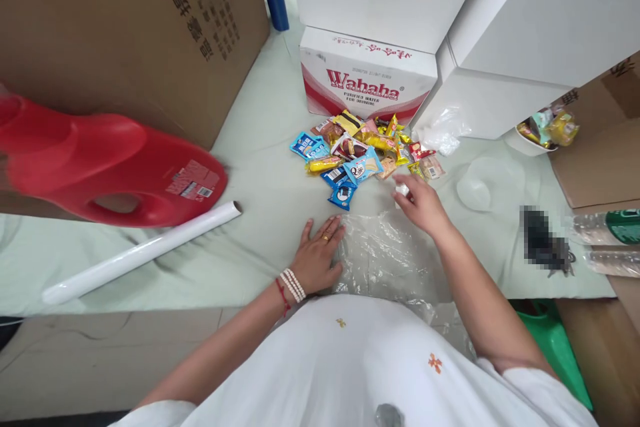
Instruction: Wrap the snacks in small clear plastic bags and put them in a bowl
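My left hand (320,255) lies flat with fingers spread on the pale green tablecloth (260,240). It touches the left edge of a clear plastic sheet or bag (390,253), which spreads toward my body. Above the right side of the plastic, my right hand (420,203) has its fingers curled together. Something small and white (401,190) shows between thumb and fingers, too small to name. Just beyond both hands is a heap of wrapped snacks (363,147). A light blue snack packet (363,165) and a dark blue packet (343,195) lie at its near side.
Behind the snacks stands a white and red Wahaha water carton (367,77). A red jug (115,160) and a white roll (145,252) lie on the left, by a large cardboard box (125,33). Toward the right are a snack-filled bowl (533,140) and plastic bottles (600,227).
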`<state>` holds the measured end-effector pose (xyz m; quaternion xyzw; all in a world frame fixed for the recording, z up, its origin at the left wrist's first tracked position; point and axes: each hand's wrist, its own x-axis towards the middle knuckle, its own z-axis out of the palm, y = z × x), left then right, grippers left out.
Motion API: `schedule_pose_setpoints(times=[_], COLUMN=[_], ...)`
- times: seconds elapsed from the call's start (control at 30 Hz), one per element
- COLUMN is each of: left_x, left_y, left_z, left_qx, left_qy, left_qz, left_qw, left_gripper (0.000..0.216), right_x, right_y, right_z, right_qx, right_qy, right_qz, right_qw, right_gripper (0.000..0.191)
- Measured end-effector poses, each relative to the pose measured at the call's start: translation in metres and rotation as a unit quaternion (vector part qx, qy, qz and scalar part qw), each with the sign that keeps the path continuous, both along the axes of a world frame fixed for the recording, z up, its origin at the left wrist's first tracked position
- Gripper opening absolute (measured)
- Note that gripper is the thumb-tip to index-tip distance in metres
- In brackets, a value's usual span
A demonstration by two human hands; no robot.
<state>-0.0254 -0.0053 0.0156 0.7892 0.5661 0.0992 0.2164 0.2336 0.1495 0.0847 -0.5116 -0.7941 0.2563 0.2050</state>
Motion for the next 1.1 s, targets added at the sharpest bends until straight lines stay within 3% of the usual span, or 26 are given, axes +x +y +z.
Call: schedule_pose_setpoints(times=[0.07,0.17,0.27,0.33,0.47,0.57,0.63,0.73,0.87,0.97,1.1], left_x=[-0.001,0.001,0.005,0.008,0.014,0.016,0.016,0.014,0.003,-0.008,-0.012], left_y=[0.0,0.002,0.004,0.005,0.006,0.01,0.014,0.016,0.013,0.006,-0.001], left_z=[-0.002,-0.006,-0.009,-0.009,-0.006,-0.003,-0.002,-0.001,-0.005,-0.01,-0.011], left_qx=[0.009,0.028,0.039,0.046,0.055,0.049,0.041,0.037,0.049,0.06,0.072], left_qy=[-0.009,-0.029,-0.033,-0.02,0.006,0.013,0.016,0.028,0.047,0.057,0.068], left_qz=[0.016,0.054,0.094,0.098,0.088,0.081,0.075,0.08,0.116,0.144,0.191], left_qw=[1.0,0.998,0.994,0.994,0.995,0.995,0.996,0.996,0.991,0.986,0.977], left_gripper=[0.067,0.047,0.044,0.044,0.055,0.064,0.068,0.067,0.059,0.056,0.053], right_x=[-0.039,-0.081,-0.085,-0.066,-0.004,0.03,0.037,0.033,0.034,0.046,0.043], right_y=[0.035,0.067,0.07,0.058,0.007,-0.042,-0.071,-0.098,-0.106,-0.107,-0.107], right_z=[-0.008,-0.019,-0.018,-0.009,0.018,0.024,0.012,-0.025,-0.063,-0.065,-0.051], right_qx=[0.044,-0.006,-0.052,-0.055,-0.005,0.045,0.073,0.074,0.04,0.032,0.072], right_qy=[-0.012,-0.043,-0.044,-0.005,0.133,0.146,0.098,0.016,-0.022,0.007,0.044], right_qz=[-0.046,-0.097,-0.083,-0.052,-0.045,0.018,0.083,0.163,0.193,0.197,0.178], right_qw=[0.998,0.994,0.994,0.997,0.99,0.988,0.989,0.984,0.98,0.98,0.98], right_gripper=[0.057,0.072,0.049,0.03,0.032,0.022,0.02,0.028,0.037,0.043,0.046])
